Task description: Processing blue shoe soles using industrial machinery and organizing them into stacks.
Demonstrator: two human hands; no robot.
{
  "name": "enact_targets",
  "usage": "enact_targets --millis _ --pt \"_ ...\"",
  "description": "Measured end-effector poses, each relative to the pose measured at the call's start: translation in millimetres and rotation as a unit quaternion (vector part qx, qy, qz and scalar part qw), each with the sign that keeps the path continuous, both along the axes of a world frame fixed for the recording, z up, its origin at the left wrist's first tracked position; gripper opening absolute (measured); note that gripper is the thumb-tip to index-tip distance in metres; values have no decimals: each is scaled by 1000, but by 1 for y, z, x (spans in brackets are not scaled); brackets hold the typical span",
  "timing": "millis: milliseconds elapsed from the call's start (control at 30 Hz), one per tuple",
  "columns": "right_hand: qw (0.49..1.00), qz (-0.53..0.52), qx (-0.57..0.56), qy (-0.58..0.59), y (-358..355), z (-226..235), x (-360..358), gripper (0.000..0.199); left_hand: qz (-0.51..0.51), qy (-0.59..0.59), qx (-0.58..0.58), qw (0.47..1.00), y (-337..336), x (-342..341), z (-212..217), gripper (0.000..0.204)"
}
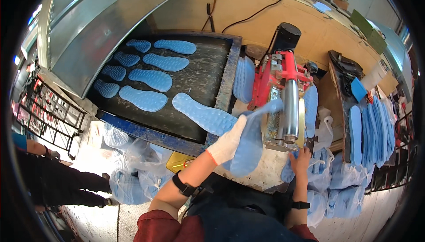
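My left hand, in a white glove, closes on a blue insole that reaches over the near right corner of the conveyor belt. Beside the glove hangs another blue insole, blurred by motion, its upper end bent toward the roller machine. Bare and partly curled, my right hand grips the edge of a blue insole below the machine's front right corner; much of that insole is hidden. The red machine carries a shiny metal roller. More blue insoles lie in two rows on the dark belt.
A stack of insoles leans between belt frame and machine. More stand on a shelf at the right. Bagged insoles sit below on both sides. A metal hood covers the belt's left. Another person's leg shows at far left.
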State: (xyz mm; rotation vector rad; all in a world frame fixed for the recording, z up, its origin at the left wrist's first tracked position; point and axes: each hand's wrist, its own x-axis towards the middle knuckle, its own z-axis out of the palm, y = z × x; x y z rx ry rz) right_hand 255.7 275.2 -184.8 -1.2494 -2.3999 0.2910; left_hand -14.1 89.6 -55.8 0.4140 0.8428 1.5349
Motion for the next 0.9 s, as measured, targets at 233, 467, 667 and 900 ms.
enact_targets --millis 233,467,667,900 --pt "1000 -5 -10 -8 1 -1 0 56 152 -158 13 976 -43 10 63 57" --pt "1000 -1 2 -14 11 -10 8 57 432 -168 -41 885 14 -93 46 65" --pt "1000 7 -22 -15 4 -1 3 55 485 29 -165 858 33 -142 8 56" --pt "1000 -6 -7 10 2 4 8 54 492 371 -281 736 8 -87 50 80"
